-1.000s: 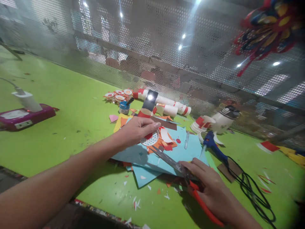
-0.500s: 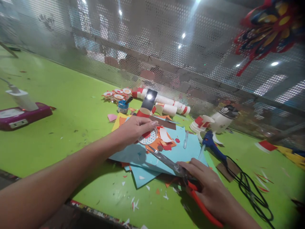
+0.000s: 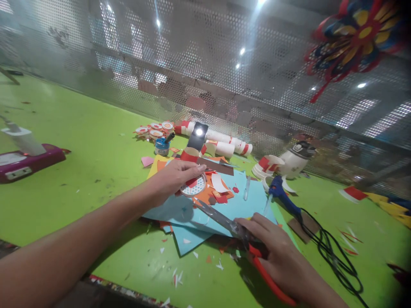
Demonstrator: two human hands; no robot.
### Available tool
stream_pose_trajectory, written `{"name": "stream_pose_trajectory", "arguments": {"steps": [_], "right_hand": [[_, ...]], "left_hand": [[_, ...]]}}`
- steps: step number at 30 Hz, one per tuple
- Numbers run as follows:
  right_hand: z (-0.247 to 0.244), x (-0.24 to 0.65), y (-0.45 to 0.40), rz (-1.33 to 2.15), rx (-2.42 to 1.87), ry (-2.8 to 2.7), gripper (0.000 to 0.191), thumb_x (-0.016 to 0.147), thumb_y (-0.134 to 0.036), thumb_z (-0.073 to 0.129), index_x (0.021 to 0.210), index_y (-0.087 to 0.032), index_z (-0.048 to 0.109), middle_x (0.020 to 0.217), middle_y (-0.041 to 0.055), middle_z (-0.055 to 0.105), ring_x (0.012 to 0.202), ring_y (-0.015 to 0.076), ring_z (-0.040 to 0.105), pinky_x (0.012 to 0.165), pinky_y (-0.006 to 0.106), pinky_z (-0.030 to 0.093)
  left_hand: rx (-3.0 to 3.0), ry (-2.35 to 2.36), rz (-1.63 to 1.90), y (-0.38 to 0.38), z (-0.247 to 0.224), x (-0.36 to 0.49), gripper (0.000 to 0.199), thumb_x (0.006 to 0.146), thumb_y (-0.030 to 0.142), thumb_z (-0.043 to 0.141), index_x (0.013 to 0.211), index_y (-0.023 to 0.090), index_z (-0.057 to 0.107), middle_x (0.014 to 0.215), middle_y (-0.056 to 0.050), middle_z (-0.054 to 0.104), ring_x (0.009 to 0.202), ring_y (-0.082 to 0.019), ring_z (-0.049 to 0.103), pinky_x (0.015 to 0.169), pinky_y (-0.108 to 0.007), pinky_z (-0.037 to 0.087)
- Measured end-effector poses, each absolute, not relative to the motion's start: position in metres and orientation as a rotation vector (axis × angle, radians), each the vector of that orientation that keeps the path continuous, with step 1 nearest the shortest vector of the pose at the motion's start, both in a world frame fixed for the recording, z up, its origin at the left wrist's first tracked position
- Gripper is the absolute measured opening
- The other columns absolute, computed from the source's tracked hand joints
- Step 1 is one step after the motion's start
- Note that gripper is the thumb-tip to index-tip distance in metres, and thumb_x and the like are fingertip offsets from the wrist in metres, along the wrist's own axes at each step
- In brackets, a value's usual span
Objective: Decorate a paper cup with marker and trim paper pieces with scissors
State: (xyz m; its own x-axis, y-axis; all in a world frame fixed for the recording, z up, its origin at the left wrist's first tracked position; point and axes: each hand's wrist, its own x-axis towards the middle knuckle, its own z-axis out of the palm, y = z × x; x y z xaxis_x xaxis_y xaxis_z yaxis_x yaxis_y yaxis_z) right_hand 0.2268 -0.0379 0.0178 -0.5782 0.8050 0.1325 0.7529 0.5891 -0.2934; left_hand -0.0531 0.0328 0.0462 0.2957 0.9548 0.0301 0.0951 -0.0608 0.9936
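Observation:
My left hand [image 3: 173, 177] pinches a round white paper disc [image 3: 197, 187] with blue dots and a red patch, its thumb over the top. Red-handled scissors [image 3: 220, 218] are in my right hand [image 3: 272, 241], blades pointing up and left toward the disc's lower edge. The blades look almost together; whether the tip touches the disc I cannot tell. Beneath both lie light-blue paper sheets [image 3: 192, 241], with an orange scrap [image 3: 228, 195] and a curved white strip [image 3: 219, 183] on top.
A blue glue gun [image 3: 282, 192] with a coiled black cord lies to the right, near a white and red paper cup [image 3: 268, 164]. Behind the sheets are a blue-lidded jar [image 3: 162, 146], paper tubes [image 3: 221, 148] and a lit phone [image 3: 197, 136]. A purple power strip [image 3: 48, 157] sits left.
The whole view has shifted slightly, so things appear a little farther left. Both hands keep their hold on the disc and scissors, with almost no movement against the sheets.

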Motion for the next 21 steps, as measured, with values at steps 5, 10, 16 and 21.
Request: {"name": "stream_pose_trajectory", "arguments": {"steps": [5,10,16,21], "right_hand": [[0.017,0.227,-0.039,0.304,-1.293,-2.539,0.040,0.085,-0.014,0.061,0.123,-0.024,0.051,0.091,0.0028,0.053,0.079,0.0181,0.053,0.066,0.030,0.042],[0.014,0.229,-0.039,0.338,-1.282,-2.529,0.041,0.086,-0.014,0.060,0.125,-0.025,0.050,0.094,0.0028,0.053,0.080,0.0179,0.053,0.066,0.030,0.043],[0.010,0.225,-0.039,0.295,-1.253,-2.495,0.032,0.092,-0.028,0.057,0.123,-0.025,0.051,0.090,0.0023,0.053,0.076,0.0174,0.054,0.065,0.030,0.044],[0.010,0.221,-0.041,0.271,-1.306,-2.476,0.034,0.091,-0.037,0.059,0.122,-0.026,0.053,0.088,0.0025,0.056,0.075,0.0186,0.059,0.065,0.031,0.049]], "left_hand": [[1.397,0.994,0.970,0.033,0.044,-0.053,0.040,0.082,0.054,0.060,0.073,0.015,0.064,0.054,0.003,0.047,0.043,-0.007,0.034,0.038,-0.018,0.020],[1.377,0.986,1.008,0.032,0.046,-0.050,0.039,0.084,0.052,0.058,0.073,0.015,0.063,0.053,0.003,0.046,0.041,-0.006,0.033,0.035,-0.017,0.020],[1.281,0.860,1.077,0.029,0.046,-0.047,0.040,0.085,0.052,0.059,0.069,0.016,0.056,0.052,0.004,0.043,0.040,-0.005,0.031,0.032,-0.016,0.021],[1.114,0.777,1.082,0.027,0.042,-0.042,0.036,0.088,0.048,0.058,0.076,0.014,0.060,0.053,0.005,0.042,0.041,-0.004,0.030,0.033,-0.013,0.021]]}}
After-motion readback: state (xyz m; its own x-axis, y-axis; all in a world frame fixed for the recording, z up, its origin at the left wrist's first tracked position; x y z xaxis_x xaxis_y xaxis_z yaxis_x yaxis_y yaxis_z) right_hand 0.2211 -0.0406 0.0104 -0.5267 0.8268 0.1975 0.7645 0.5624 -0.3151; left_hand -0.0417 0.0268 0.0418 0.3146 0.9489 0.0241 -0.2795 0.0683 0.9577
